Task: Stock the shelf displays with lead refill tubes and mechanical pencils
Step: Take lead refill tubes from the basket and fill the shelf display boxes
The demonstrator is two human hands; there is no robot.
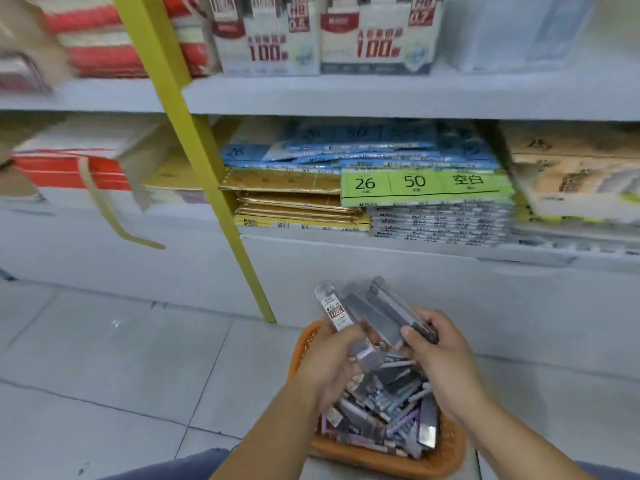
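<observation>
1. Both hands busy over the orange plastic mesh basket (450, 448). The left hand (330, 362) grips a clear slim lead refill tube w/ red-white label (334, 310); the right hand (440, 355) clamps a fan of grey flat plastic tubes (377, 311).
2. Prob. sorting step: match each label's grade to the white cardboard display boxes (266, 39) marked 0.5 / 0.7 up top before loading.
3. Motion blur: grey tubes' print is unreadable, can't tell pencils from tubes in the basket, box tops cut off.

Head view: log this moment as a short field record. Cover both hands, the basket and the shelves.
left hand: grips a labelled refill tube, tilted
right hand: holds a bundle of grey tubes
orange basket: under both hands, heaped with loose tubes
display boxes: on the top shelf, marked 0.5 and 0.7
stacked packs: on the lower shelf, under a green label
</observation>
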